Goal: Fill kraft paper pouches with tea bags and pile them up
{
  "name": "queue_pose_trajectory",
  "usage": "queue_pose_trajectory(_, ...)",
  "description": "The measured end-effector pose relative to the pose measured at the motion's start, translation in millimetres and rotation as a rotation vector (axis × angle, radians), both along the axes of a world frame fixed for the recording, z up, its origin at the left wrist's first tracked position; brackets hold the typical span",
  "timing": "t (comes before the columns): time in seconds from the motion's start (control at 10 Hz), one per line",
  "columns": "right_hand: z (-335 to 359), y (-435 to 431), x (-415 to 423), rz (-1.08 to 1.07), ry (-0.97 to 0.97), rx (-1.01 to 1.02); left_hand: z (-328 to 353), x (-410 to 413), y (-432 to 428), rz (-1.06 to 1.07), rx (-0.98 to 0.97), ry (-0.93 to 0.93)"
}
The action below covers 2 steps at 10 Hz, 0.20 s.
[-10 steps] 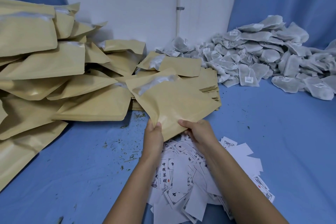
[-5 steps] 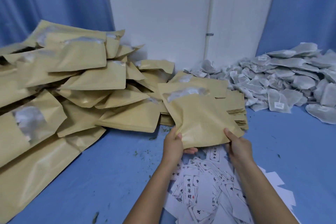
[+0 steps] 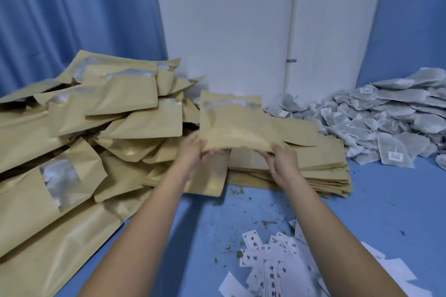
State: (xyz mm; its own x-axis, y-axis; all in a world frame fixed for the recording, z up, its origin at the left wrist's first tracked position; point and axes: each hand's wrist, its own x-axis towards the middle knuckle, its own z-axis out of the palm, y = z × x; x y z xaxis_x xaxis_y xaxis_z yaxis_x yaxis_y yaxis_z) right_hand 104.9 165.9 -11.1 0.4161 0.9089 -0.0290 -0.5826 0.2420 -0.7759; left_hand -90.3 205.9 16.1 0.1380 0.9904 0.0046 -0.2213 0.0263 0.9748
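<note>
I hold a filled kraft paper pouch (image 3: 231, 123) by its near edge, lifted above the table and blurred by motion. My left hand (image 3: 193, 152) grips its near left corner and my right hand (image 3: 281, 159) grips its near right corner. Its top with a pale strip points away from me. A large pile of filled pouches (image 3: 96, 128) covers the left side. A flat stack of empty pouches (image 3: 313, 166) lies just behind my hands. A heap of grey-white tea bags (image 3: 386, 123) sits at the back right.
Printed white paper slips (image 3: 277, 265) lie scattered on the blue tablecloth (image 3: 386, 212) near my right forearm. Tea crumbs dot the cloth. A white wall panel (image 3: 229, 31) and blue curtains (image 3: 72, 19) close off the back.
Both hands have carried the pouch up and away from me, over the flat stack and toward the pile. The camera has tilted up and to the left.
</note>
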Motion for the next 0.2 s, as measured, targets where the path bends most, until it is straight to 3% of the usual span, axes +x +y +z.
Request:
queue_pose_trajectory(0.1, 51.1, 59.5, -18.8, 0.237, 0.271, 0.070, 52.4, -11.2, 53.6, 0.005, -0.109, -0.301)
queue_pose_trajectory(0.2, 52.2, 73.8, -41.7, 0.306, 0.026, -0.075, 45.3, 4.9, 53.7, -0.124, -0.149, -0.034)
